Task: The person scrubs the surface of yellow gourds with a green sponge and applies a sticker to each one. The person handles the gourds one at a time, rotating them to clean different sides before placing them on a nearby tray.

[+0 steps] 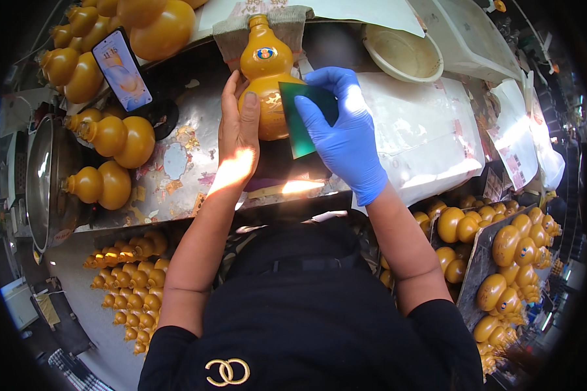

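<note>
A yellow gourd-shaped bottle (267, 62) lies before me at the table's middle, its neck pointing away over a grey cloth (225, 36). It carries a small blue oval label on the upper bulb and pale decoration on the lower one. My left hand (241, 127), bare, grips the bottle's left side, with the thumb on top of the lower bulb. In a blue glove, my right hand (349, 133) pinches a thin green sheet (298, 137) between thumb and fingers. The sheet's left edge overlaps the right side of the lower bulb; whether it presses there I cannot tell.
Several similar bottles (117, 140) stand at the left, beside a propped phone (124, 72) and a round metal pan (42, 189). A cream bowl (432, 58) and white paper (411, 130) are at the right. Many more bottles (137, 280) fill the lower left and the racks (479, 260) at lower right.
</note>
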A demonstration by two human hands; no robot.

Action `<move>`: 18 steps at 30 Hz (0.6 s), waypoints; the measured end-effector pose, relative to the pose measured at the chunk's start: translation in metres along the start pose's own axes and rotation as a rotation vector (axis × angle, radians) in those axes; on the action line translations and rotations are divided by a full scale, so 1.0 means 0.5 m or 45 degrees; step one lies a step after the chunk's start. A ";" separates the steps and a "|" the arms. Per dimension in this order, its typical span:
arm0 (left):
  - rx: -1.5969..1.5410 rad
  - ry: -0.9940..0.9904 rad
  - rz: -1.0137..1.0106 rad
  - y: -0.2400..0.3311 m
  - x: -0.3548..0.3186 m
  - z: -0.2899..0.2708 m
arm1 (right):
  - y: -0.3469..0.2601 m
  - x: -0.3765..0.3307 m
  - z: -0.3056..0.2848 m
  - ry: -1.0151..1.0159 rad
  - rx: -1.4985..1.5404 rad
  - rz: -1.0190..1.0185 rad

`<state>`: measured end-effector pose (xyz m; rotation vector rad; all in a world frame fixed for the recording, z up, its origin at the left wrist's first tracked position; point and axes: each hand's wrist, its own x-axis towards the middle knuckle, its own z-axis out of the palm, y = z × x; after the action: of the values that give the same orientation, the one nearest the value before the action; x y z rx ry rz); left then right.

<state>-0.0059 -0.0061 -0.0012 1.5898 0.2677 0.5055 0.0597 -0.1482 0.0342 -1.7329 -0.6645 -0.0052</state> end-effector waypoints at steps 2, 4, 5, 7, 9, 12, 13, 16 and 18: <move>-0.035 -0.017 -0.002 0.002 0.000 0.001 | 0.018 -0.006 -0.004 0.061 0.001 -0.021; -0.082 -0.029 -0.006 0.005 -0.001 0.004 | 0.022 -0.011 -0.003 0.123 0.099 0.027; -0.081 -0.041 -0.004 0.005 -0.001 0.003 | 0.029 -0.014 -0.004 0.144 0.104 0.038; -0.079 -0.069 0.002 0.001 0.001 -0.006 | 0.053 -0.018 -0.006 0.191 0.115 0.058; -0.113 -0.169 0.036 -0.006 0.008 -0.021 | 0.080 -0.022 -0.015 0.213 0.189 0.163; 0.077 -0.289 0.070 -0.006 0.007 -0.055 | 0.095 -0.027 -0.039 0.254 0.785 0.682; 0.180 -0.313 0.074 -0.004 0.002 -0.062 | 0.074 -0.026 -0.051 0.291 0.982 0.899; 0.070 -0.435 -0.047 0.021 0.002 -0.069 | 0.055 -0.038 -0.047 0.267 1.027 0.587; -0.065 -0.496 -0.094 0.017 0.005 -0.078 | 0.010 -0.049 -0.019 0.226 0.543 0.177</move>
<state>-0.0232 0.0286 0.0081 1.5857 0.0170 0.1376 0.0449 -0.1677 0.0239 -1.3445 -0.3797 0.0736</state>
